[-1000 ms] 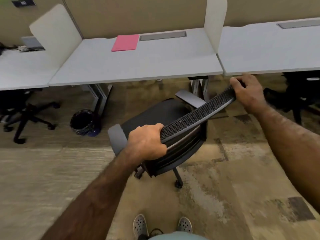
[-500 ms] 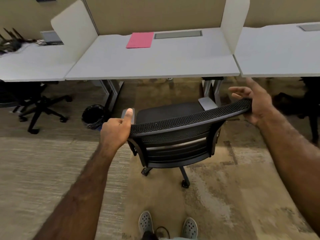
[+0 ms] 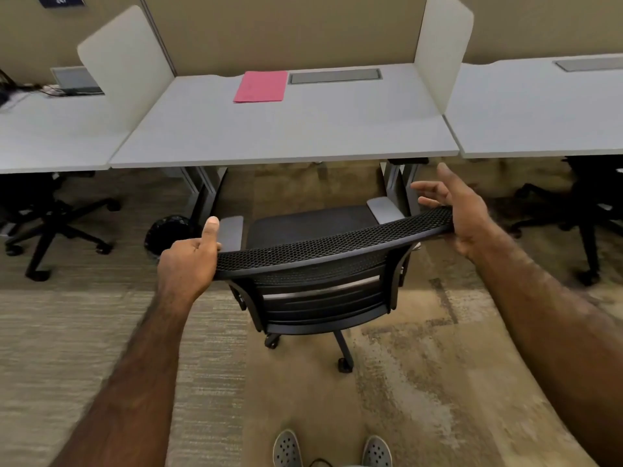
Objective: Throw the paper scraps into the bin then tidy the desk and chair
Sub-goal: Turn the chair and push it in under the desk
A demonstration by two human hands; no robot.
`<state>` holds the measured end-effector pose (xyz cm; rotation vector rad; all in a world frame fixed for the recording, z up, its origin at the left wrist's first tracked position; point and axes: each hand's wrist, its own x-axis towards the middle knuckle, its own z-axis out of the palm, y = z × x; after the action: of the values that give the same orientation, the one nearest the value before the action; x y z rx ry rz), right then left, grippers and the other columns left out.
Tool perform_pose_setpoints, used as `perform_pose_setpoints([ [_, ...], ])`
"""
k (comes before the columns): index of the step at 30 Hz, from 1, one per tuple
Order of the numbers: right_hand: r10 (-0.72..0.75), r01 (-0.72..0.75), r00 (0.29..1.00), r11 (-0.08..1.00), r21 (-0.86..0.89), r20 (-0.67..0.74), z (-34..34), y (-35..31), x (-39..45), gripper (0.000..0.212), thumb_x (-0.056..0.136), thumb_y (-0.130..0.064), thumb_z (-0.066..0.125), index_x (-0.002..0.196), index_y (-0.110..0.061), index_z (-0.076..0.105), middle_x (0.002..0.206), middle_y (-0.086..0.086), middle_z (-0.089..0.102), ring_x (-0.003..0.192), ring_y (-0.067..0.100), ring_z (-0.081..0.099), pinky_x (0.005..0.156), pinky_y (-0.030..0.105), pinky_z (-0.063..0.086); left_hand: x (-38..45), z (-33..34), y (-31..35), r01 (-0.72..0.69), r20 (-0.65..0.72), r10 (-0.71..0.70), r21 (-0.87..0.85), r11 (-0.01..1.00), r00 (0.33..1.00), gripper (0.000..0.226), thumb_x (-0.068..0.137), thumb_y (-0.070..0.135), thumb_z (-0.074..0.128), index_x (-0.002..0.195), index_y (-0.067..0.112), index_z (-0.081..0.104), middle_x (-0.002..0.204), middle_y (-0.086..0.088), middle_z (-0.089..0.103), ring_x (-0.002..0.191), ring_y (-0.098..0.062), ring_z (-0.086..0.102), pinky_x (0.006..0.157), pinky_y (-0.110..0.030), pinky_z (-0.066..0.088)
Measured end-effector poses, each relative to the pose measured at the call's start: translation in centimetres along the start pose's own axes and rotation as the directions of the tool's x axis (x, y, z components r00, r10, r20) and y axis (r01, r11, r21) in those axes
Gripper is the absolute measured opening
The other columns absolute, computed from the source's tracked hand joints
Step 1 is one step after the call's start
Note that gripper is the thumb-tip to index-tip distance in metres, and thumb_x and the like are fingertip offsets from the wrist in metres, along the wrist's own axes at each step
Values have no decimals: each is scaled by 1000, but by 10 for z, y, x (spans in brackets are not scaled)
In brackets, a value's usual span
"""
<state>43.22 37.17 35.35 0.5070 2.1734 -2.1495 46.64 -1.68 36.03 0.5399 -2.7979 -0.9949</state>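
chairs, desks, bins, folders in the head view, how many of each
chairs: 3, the one at the middle desk, one under the left desk, one under the right desk
desks: 3, left desk, middle desk, right desk
bins: 1, black bin
pink folders: 1
total: 8

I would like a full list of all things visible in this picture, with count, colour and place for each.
office chair: 1, black mesh, grey armrests, centre, facing the middle desk
desks: 3, light grey, in a row
divider panels: 2, off-white, between desks
folder: 1, pink, back of middle desk
cable tray lids: 2, grey, middle and right desks
laptop: 1, grey, left desk
bin: 1, black, floor by middle desk's left leg
other chairs: 2, black, far left and far right
shoes: 2, grey, bottom
left hand: grips backrest's left end
right hand: palm against backrest's right end, fingers spread
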Motion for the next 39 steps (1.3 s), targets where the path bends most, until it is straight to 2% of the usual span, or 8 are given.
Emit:
perform_pose_setpoints([
  [3,-47,48,999,979,-198,12,15,-5,3,73,76,-82,40,119,-29,67,136,-2,57,124,15,50,100,40,39,21,-7,-8,21,32,-21,-10,1000,999,74,90,72,22,118,18,64,119,-13,61,117,-33,50,95,-42,37],
  [7,-215,165,975,869,-466,-55,35,-10,8,71,86,-76,33,136,-29,53,142,-1,53,131,19,47,110,38,34,52,-16,-17,-47,49,48,-32,998,998,74,90,71,24,146,24,37,158,-5,28,143,-27,26,115,-43,19],
  [12,-369,261,921,823,-504,-124,70,-13,9,61,97,-58,34,145,-22,43,153,0,40,141,15,34,111,24,22,100,-21,-46,-115,53,115,-9,993,992,88,81,82,13,149,29,28,161,0,16,148,-19,12,120,-44,11],
  [15,-373,257,914,839,-480,-162,86,-12,16,69,94,-67,29,146,-23,40,155,1,37,142,16,33,118,33,23,133,-21,-55,-127,62,128,-25,992,990,102,70,91,4,151,31,21,162,5,11,149,-13,5,120,-43,5],
  [20,-374,240,914,809,-536,-157,103,-15,38,72,93,-69,14,151,-30,28,160,-2,25,147,15,20,122,42,15,163,-22,-51,-150,77,156,-77,986,985,94,74,86,7,152,33,14,163,6,3,149,-15,2,119,-42,1],
  [28,-280,160,949,826,-540,-147,143,-31,85,71,92,-70,7,153,-35,17,163,-7,12,149,13,9,122,41,5,242,-15,-62,-225,108,220,30,974,969,103,72,89,-1,152,27,15,163,-1,7,149,-19,0,121,-47,2],
  [36,-208,117,975,786,-607,-82,171,-49,161,75,89,-73,2,154,-35,11,164,-8,5,150,13,2,121,41,-1,338,0,-55,-251,105,242,87,964,965,107,66,90,-10,153,29,6,163,1,-2,149,-17,-7,120,-39,-5],
  [39,-171,104,984,781,-615,-51,182,-55,194,81,86,-77,3,154,-33,11,164,-8,5,150,12,1,121,40,-1,372,6,-53,-308,86,298,160,938,951,104,72,83,-12,153,22,12,163,-8,3,149,-27,-2,121,-43,-1],
])
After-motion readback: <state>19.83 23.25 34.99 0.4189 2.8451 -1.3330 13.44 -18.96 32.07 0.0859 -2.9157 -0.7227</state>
